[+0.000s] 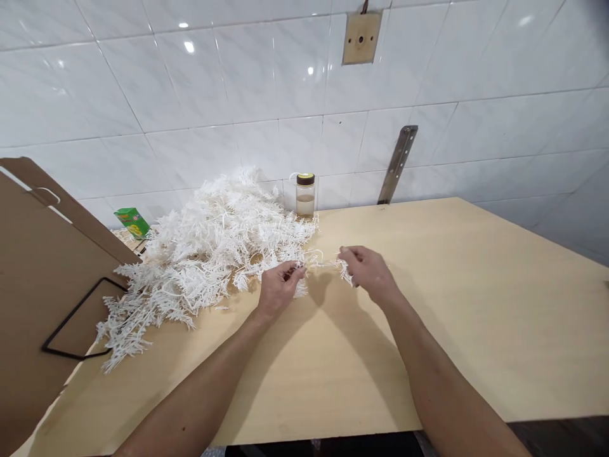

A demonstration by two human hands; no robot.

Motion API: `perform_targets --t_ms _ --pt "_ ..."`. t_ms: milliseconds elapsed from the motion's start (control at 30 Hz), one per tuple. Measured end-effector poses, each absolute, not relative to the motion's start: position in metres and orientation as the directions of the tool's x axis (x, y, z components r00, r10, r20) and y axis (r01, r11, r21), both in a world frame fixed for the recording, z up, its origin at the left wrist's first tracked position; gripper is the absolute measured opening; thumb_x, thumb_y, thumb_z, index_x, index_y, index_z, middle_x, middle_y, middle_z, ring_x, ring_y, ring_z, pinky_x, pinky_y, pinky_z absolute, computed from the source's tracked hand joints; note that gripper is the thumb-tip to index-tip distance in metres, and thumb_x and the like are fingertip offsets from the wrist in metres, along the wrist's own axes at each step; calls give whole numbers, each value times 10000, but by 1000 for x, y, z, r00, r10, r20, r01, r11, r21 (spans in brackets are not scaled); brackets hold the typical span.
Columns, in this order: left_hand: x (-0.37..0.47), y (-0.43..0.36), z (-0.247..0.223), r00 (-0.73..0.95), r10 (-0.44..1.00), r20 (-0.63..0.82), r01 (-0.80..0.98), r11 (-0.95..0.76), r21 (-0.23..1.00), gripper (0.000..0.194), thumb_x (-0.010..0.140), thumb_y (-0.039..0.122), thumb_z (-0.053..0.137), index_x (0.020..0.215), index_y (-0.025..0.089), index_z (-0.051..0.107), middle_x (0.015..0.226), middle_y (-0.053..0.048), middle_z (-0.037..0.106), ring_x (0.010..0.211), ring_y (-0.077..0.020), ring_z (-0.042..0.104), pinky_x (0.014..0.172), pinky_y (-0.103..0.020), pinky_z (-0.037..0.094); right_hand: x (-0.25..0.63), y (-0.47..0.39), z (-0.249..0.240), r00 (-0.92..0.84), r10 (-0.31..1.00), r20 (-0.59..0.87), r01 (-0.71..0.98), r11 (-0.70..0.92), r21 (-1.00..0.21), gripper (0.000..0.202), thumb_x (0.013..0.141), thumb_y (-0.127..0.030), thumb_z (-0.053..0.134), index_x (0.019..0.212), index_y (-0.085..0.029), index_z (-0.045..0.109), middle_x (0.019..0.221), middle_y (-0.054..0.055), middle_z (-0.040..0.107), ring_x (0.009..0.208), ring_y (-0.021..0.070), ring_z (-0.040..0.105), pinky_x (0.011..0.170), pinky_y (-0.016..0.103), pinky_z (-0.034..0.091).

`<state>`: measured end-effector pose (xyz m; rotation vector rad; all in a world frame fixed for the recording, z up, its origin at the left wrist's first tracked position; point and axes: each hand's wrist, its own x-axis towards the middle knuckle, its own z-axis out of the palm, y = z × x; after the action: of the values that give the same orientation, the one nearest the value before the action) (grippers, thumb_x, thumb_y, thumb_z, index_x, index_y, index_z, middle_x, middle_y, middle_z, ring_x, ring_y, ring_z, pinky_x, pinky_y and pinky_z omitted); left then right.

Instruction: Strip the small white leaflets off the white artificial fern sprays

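Two bare forearms come in from 6 o'clock over a pale wooden table [451,304]. L hand [278,289] sits just below frame centre, fingers curled narrow, thumb and fingertips pinched on one end of a white plastic sprig [323,260]. R hand [368,271] is just to its 3 o'clock, also closed narrow, pinching the sprig's other end; the sprig is strung between the two hands, slightly above the tabletop as far as can be told, w/ a thin looped stem in the middle and frayed bristles at each end. Hand shadows fall on the wood toward 6 o'clock. From the L hand's 9 to 11 o'clock lies a big heap of white sprigs [204,254], its near edge almost touching the L hand, tailing off toward 8 o'clock. Beyond the heap at 9 o'clock stands a brown cardboard sheet [33,273], tilted, w/ a black cord loop [78,320] against it. Behind the heap, approx 10 o'clock, a small green carton [132,222]. At 12 o'clock from the hands, a clear jar w/ dark lid [305,195] against the white tiled wall [238,95]. A metal bracket strip [397,165] leans on the wall at 1 o'clock; a tan wall plate [361,37] higher up.
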<state>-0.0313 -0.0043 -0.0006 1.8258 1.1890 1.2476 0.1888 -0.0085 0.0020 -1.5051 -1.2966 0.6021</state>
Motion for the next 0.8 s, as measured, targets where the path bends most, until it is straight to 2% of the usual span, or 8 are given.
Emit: perform_targets --t_ms 100,233,433,567,700,800 --pt "-28 -12 -1 337 829 446 404 -556 727 222 854 359 605 869 199 757 733 -33 707 614 -125 568 608 -244 451 166 -8 -3 172 965 196 390 116 -913 394 780 -538 618 911 -172 683 751 58 690 681 181 627 573 269 465" --pt "-26 -18 -1 481 729 487 447 -682 579 217 869 347 594 911 211 757 735 -45 703 598 -120 555 626 -253 440 157 -7 -8 160 981 106 360 42 -932 348 724 -436 690 936 -161 669 782 63 715 659 165 633 550 244 450" --pt "-24 -27 4 540 678 499 440 -733 519 316 920 342 502 765 184 728 604 -26 604 545 -110 506 586 -243 414 159 -7 -11 100 992 -81 221 -101 -970 371 764 -494 632 939 -167 638 815 69 713 457 94 501 370 202 310" --pt "-17 -41 5 612 617 494 368 -776 513 258 903 249 491 971 198 734 711 -48 664 627 -130 578 621 -252 473 163 -8 -1 93 995 -45 123 -57 -991 344 730 -442 665 938 -168 664 691 8 633 420 64 397 343 189 264" --pt "-13 -49 8 544 620 565 249 -762 597 271 887 272 539 1093 199 700 1058 -115 698 708 -131 631 538 -229 501 175 -11 13 182 982 51 8 51 -999 333 704 -429 694 910 -167 683 628 -33 536 423 45 321 349 189 250" --pt "-16 -44 13 372 674 638 249 -734 631 223 876 293 578 1012 193 723 986 -101 710 616 -102 592 479 -214 467 181 -11 15 197 978 64 -21 69 -997 328 702 -438 697 892 -171 678 627 -36 521 426 45 313 348 194 242"
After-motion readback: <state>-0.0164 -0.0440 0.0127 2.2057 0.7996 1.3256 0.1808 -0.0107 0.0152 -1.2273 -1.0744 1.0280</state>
